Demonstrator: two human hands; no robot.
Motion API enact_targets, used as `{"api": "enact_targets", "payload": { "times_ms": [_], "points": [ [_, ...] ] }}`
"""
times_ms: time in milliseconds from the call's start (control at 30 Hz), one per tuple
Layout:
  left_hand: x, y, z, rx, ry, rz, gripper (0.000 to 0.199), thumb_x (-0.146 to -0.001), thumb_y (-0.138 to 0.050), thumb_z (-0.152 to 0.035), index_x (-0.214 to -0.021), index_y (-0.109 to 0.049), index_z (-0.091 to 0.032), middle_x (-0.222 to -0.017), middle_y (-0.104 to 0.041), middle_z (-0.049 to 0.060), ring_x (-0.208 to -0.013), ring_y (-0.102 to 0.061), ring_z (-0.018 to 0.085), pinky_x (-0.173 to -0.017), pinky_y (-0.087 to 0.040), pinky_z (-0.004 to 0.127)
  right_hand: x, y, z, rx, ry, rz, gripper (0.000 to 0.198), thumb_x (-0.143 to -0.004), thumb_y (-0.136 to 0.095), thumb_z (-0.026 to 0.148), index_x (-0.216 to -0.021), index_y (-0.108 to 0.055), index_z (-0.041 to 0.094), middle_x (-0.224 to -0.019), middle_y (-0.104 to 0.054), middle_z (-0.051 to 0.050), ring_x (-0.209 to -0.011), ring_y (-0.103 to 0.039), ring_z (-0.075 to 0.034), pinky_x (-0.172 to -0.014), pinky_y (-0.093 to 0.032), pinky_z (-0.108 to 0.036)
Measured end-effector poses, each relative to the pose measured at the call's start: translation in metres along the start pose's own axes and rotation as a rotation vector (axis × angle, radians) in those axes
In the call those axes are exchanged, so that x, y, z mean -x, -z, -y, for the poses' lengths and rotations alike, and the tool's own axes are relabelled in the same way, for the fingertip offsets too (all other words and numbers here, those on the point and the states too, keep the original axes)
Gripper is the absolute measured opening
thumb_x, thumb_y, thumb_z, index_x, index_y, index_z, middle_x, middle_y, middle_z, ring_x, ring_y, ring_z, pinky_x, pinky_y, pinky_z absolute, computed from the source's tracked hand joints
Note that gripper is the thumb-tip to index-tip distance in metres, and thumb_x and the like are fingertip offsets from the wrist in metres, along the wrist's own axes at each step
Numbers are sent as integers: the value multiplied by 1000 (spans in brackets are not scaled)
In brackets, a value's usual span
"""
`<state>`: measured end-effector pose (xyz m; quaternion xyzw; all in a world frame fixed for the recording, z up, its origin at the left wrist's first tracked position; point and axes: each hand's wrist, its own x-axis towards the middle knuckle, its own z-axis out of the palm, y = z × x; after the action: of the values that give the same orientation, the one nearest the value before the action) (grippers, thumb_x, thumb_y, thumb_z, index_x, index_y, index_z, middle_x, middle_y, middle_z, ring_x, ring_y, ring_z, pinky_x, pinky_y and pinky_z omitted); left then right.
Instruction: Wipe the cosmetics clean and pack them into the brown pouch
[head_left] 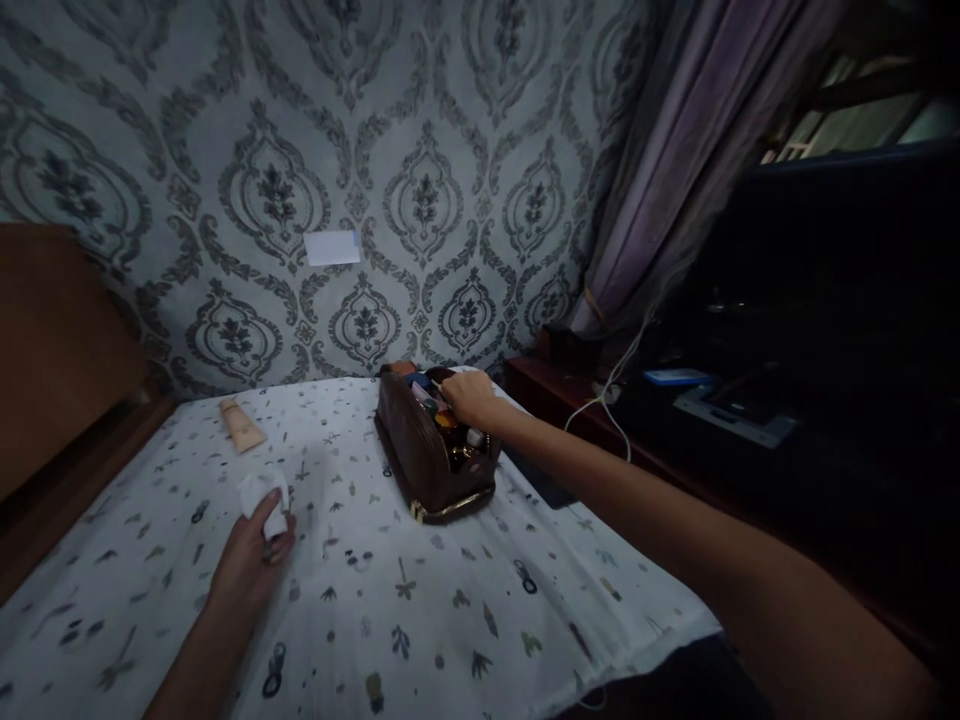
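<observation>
A brown zip pouch stands open on a white patterned sheet, packed with small bottles and tubes. My right hand reaches into its top with fingers closed around an item I cannot make out. My left hand rests on the sheet to the left and grips a crumpled white tissue. A beige tube lies flat on the sheet further back on the left.
Patterned wallpaper with a small white card is behind. A wooden headboard stands at left. At right are a purple curtain, a dark wooden side table, a white cable and a dark shelf with devices.
</observation>
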<state>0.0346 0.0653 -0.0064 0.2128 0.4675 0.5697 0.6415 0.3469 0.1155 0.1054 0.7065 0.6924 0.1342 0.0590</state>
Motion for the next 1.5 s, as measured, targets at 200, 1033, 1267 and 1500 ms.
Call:
{"api": "enact_targets", "payload": {
  "times_ms": [200,1033,1267,1500],
  "points": [
    [-5,4,4,-27,-28,74,24,-72,-77,-24,-82,-58,-15,-61,-55,-4,-38,-40,4,-32,-23,14,-1,0,2,43,34,37,29,-93,-57,29,-106,-75,10,-108,-74,-23,-106,-70,-31,-81,-51,-33],
    [-4,3,7,-29,9,36,18,-75,-74,-18,-85,-59,-14,-62,-56,-3,-38,-40,4,-31,-24,15,-8,-6,-15,30,-5,30,44,-100,-41,40,-110,-73,11,-110,-73,-23,-106,-69,-30,-84,-51,-32],
    [0,-1,5,-18,-17,18,16,-74,-72,-17,-81,-58,-15,-60,-54,-3,-40,-44,6,-31,-23,14,-10,-6,-10,23,-16,8,40,-99,-45,37,-107,-74,10,-109,-73,-23,-105,-69,-30,-84,-50,-33],
    [5,-5,2,-49,-18,6,11,-76,-69,-18,-81,-61,-13,-61,-57,-1,-39,-43,6,-30,-23,14,-9,-7,-5,-6,-23,0,39,-99,-45,39,-112,-72,14,-114,-72,-20,-108,-68,-30,-83,-50,-33]
  ]
}}
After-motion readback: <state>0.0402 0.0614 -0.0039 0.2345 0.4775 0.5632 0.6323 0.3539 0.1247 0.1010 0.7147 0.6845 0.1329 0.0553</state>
